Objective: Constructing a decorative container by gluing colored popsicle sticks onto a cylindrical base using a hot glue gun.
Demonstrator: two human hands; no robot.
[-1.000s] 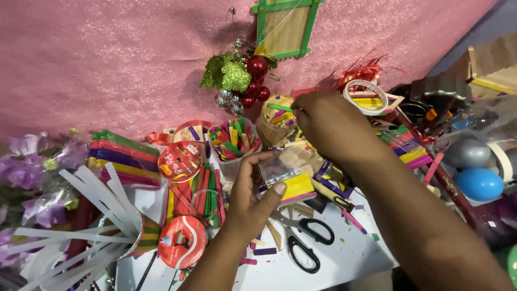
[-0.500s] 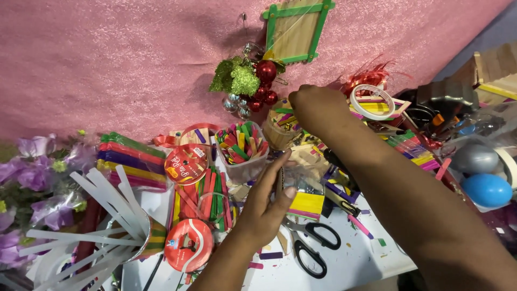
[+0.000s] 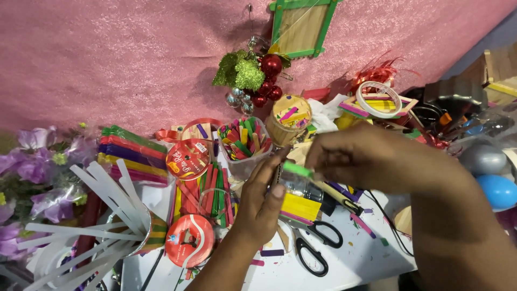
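- The right hand (image 3: 371, 156) pinches a green craft stick (image 3: 298, 171) between its fingertips; the fingers are pressed together on the stick's end that points to 3 o'clock.
- The long axis of the stick runs from about 10 o'clock to 4 o'clock, and its free green end points toward the left hand (image 3: 264, 205).
- The left hand is at 8 o'clock from the right one, very near. Its fingers are curled around a small clear packet (image 3: 296, 186), which it seems to grip, though the packet is partly hidden and I cannot tell what is inside.
- The stick lies just above this packet, touching or almost touching it, so the left hand is the nearer one to the free end.
- A clear plastic cup (image 3: 245, 143) at 11 o'clock from the hands is full of coloured sticks standing at many angles.
- A round wooden-stick pot (image 3: 291, 121) at 12 o'clock holds a few more coloured sticks on top.
- Black scissors (image 3: 318, 245) lie on the white table (image 3: 344, 269) at 6 o'clock.
- Two red ribbon spools (image 3: 188, 241) rest at 8 o'clock, beside flat red and green sticks (image 3: 202, 194).
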